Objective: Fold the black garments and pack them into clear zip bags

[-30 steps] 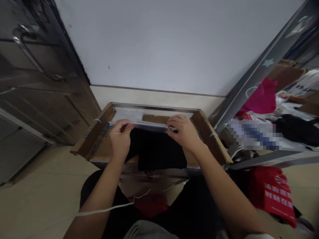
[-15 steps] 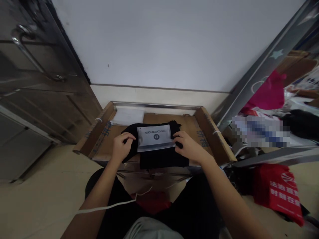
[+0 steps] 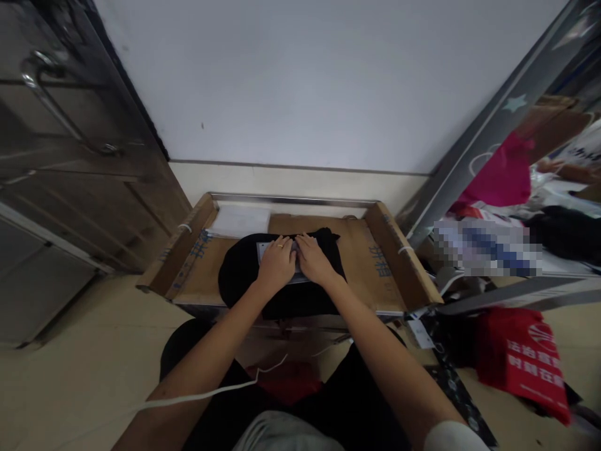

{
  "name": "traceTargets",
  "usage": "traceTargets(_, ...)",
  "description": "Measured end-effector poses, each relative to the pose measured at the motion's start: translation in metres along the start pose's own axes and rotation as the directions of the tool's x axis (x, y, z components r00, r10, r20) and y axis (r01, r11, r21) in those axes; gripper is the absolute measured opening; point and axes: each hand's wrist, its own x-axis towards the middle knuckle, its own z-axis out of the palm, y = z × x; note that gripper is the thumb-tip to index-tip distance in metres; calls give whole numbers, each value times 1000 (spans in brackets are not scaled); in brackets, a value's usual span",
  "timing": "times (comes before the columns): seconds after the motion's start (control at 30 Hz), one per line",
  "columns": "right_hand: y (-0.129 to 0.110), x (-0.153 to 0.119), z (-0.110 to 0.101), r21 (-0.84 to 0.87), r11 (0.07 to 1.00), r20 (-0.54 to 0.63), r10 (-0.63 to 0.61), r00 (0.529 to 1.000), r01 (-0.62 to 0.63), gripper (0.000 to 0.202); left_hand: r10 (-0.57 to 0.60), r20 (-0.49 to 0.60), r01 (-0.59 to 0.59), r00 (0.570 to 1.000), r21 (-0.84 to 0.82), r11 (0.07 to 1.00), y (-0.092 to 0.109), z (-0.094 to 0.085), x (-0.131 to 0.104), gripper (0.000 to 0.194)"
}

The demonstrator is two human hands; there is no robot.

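Observation:
My left hand (image 3: 278, 262) lies flat on a frosted ROCKBROS plastic bag (image 3: 261, 250), its fingers stretched forward. Beside it, my right hand (image 3: 313, 258) rests on the bag's right part, also with fingers extended. The two hands nearly touch at the thumbs and hide most of the bag and its print. Beneath the bag is a folded black fabric item (image 3: 237, 269), spread over the cardboard surface; its exact kind cannot be made out.
A cardboard-lined stand (image 3: 361, 275) has raised sides. White plastic bags (image 3: 241, 221) lie at its back left. A metal door (image 3: 84, 163) stands left, a cluttered shelf (image 3: 563, 266) right. A red bag (image 3: 521, 357) hangs low right. A white cord (image 3: 201, 396) crosses my lap.
Both hands have moved inward from the bag's left and right ends to its middle and now lie flat on it, covering the logo.

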Motion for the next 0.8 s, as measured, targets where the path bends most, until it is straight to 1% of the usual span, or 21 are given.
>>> traceTargets(0.07, -1, -5, 1, -52, 999, 45, 18, 999, -15, 54, 33, 14, -34, 999, 76, 997, -5, 6, -6, 45)
traceTargets(0.2, -5, -11, -2, -133, 990, 112, 52, 992, -37, 57, 54, 38, -59, 998, 138, 989, -6, 4, -16, 50)
traceTargets(0.33, -7, -12, -3, -178, 982, 155, 97, 983, -69, 59, 28, 64, -35, 998, 115, 993, -6, 6, -17, 51)
traceTargets(0.47, -6, -12, -4, -200, 978, 191, 100, 976, -61, 60, 23, 105, -30, 994, 63, 998, -12, 7, -16, 53)
traceTargets(0.67, 0, -16, -8, -211, 976, 198, 98, 975, -55, 63, 30, 217, -31, 976, 1, 1000, -31, -5, -18, 53)
traceTargets(0.8, 3, -20, -10, -227, 973, 177, 89, 980, -47, 64, 33, 237, -34, 971, -2, 999, -40, -10, -23, 54)
